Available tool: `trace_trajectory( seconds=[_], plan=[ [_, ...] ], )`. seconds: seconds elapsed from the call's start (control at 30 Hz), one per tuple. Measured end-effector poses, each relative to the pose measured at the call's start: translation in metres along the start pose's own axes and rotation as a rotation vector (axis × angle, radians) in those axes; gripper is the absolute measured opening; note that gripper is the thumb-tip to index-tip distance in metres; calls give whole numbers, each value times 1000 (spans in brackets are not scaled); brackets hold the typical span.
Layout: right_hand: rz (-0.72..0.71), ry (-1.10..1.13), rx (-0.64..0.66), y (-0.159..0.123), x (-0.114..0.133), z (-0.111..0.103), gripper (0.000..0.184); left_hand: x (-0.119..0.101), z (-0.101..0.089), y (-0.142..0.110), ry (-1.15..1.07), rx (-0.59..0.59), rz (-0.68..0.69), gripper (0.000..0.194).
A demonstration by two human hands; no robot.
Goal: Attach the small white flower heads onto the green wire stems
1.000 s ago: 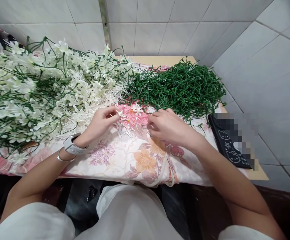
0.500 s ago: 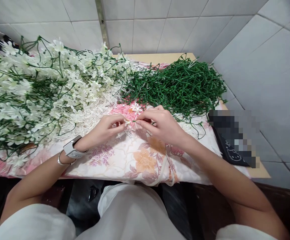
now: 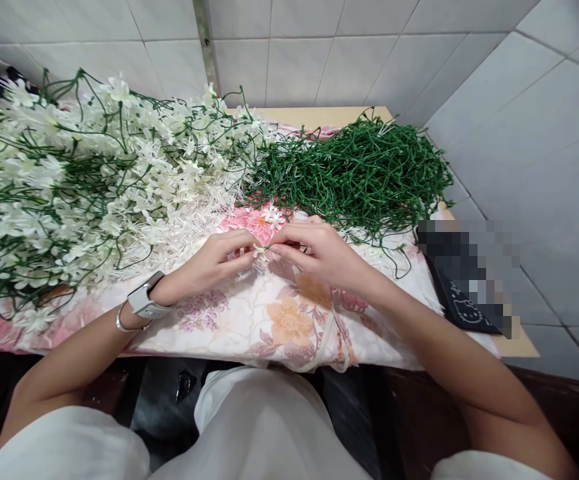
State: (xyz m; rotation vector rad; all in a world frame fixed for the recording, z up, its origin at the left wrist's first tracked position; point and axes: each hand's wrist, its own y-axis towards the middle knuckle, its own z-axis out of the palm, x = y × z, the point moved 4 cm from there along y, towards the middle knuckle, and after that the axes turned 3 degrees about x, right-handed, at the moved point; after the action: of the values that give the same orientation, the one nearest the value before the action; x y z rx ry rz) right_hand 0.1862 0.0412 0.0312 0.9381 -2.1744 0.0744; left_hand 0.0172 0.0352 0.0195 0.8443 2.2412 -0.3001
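L hand (image 3: 222, 257) pinches a small white flower (image 3: 260, 252), R hand (image 3: 322, 247) pinches a green stem (image 3: 268, 248), tips nearly touching above the floral cloth (image 3: 249, 330), prob. to keep both bits steady. Stem pile (image 3: 359, 170) sits just past my R, presumably for easy reach. Vs 1 sec ago: hands apart then, close now.

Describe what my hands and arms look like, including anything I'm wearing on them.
Your left hand is ungloved; behind it sits a watch with a pale grey band, then, nearer the elbow, a thin silver-coloured bracelet. Your right hand is also ungloved, with no watch or bracelet showing. Short, plain white sleeves cover your upper arms.
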Motion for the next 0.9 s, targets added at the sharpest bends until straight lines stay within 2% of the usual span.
trace_trajectory(
  seconds=[0.27, 0.5, 0.67, 0.8, 0.9],
  plan=[
    [9, 90, 3, -2, -2, 1, 14, -4, 4, 2, -40, 19, 6, 25],
    [-30, 65, -21, -4, -14, 23, 15, 17, 20, 6, 40, 63, 53, 26],
    [13, 95, -37, -6, -18, 38, 17, 22, 25, 7, 69, 17, 74, 25],
    [109, 117, -109, -7, -23, 42, 16, 20, 22, 8, 91, -30, 41, 24],
    [129, 131, -119, -6, -24, 42, 16, 20, 21, 8, 97, -44, 6, 23]
  ],
)
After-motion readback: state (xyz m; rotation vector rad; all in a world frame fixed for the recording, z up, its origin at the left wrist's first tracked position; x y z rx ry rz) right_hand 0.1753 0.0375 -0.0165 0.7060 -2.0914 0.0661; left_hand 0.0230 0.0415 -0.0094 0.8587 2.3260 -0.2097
